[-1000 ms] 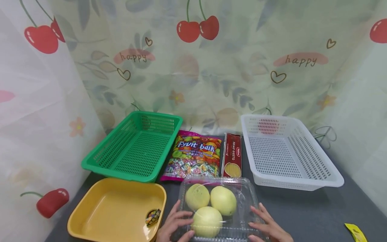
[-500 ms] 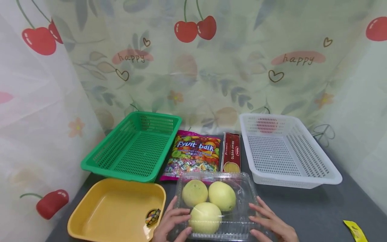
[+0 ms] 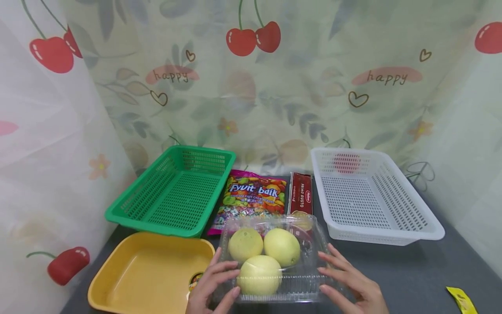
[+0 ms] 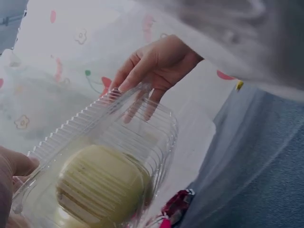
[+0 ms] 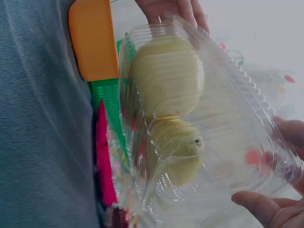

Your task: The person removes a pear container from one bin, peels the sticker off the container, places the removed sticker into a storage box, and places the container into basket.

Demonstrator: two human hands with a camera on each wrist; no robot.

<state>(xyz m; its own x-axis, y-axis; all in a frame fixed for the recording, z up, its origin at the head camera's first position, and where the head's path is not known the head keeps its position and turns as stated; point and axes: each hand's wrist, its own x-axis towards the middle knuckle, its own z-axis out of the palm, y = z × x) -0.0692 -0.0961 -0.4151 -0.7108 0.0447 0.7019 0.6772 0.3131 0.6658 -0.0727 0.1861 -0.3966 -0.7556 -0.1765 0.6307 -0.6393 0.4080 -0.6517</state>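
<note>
A clear plastic clamshell box with a ridged edge is held level between my two hands. Inside lie three round, pale yellow-green fruits, bunched toward the left; the box's right part holds none. My left hand grips the left side, with fingers over the lid and thumb at the near edge. On the opposite side my right hand holds the box in the same way. The left wrist view shows the right hand's fingers through the plastic. In the right wrist view the box tilts, with two fruits showing.
Behind the box lie a candy bag and a red spaghetti pack, both partly covered. A green basket stands back left, a white basket back right. At left is a yellow basin; a small yellow packet lies right.
Both hands have moved the box left and up in the head view. It overlaps more of the candy bag and spaghetti pack, and my left hand now partly covers the wrapper in the basin.
</note>
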